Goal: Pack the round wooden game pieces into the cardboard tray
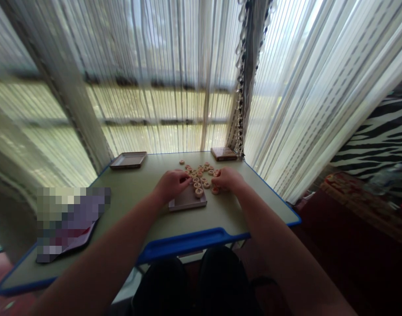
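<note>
Round wooden Chinese chess pieces (200,173) with dark characters lie loosely scattered on the table. A row of them, with one nearest piece (199,192), runs along the right side of a shallow open box (188,203). My left hand (172,183) hangs over the box's left part, its fingers drawn together at the row; what is between the fingertips is hidden. On the right, my right hand (230,179) pinches a piece at the edge of the scattered group. Another piece (214,190) sits just below its fingertips.
The pale green table has a blue rim (188,241). A shallow box lid (128,160) rests at the back left, and a flat brown box (224,153) at the back right. A partly blurred-out dark item (79,228) lies at the left. Sheer curtains (161,118) hang behind.
</note>
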Tool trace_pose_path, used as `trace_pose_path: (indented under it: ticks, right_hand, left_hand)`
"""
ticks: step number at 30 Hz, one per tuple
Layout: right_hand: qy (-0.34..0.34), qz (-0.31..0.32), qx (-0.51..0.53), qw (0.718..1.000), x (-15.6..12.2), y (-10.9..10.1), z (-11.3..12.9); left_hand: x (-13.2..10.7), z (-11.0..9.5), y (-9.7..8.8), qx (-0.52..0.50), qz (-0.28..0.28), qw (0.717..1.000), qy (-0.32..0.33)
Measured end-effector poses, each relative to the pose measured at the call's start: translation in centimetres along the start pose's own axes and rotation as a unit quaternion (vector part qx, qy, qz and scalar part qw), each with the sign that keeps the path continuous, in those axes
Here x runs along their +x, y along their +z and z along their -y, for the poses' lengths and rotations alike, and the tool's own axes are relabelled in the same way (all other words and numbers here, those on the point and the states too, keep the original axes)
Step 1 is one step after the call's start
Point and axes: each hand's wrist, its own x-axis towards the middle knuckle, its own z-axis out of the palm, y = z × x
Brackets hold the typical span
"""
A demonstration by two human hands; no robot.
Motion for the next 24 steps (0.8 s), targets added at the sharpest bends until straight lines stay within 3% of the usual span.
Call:
trace_pose_path:
  ticks: [2,5,9,13,17,24]
  right_hand:
    - [-0.038,-0.042,0.021,0.998,-0.3,0.0,0.4]
    - [-0.159,-0.092,0.092,0.979,-1.2,0.0,1.5]
    - [-0.270,-0.089,0.155,0.946,-2.7,-0.1,3.5]
    - [-0.281,-0.107,0.144,0.943,-4.4,-0.5,4.5]
    - [-0.256,-0.161,0.131,0.944,-6.8,0.2,4.5]
    - [-0.233,-0.251,0.106,0.934,-8.9,2.4,4.5]
  left_hand:
    - [0.0,-0.2,-0.1,-0.009,-0.008,1.000,0.001]
    - [-0.1,-0.5,-0.3,-0.031,-0.025,0.999,-0.006]
    - [-0.2,-0.9,-0.7,-0.079,-0.050,0.995,-0.046]
    - [-0.4,-1.5,-1.7,-0.139,-0.095,0.983,-0.077]
    - [-1.4,-2.0,-2.3,-0.172,-0.057,0.982,-0.061]
    - [-3.0,-2.5,-1.4,-0.202,-0.021,0.978,-0.047]
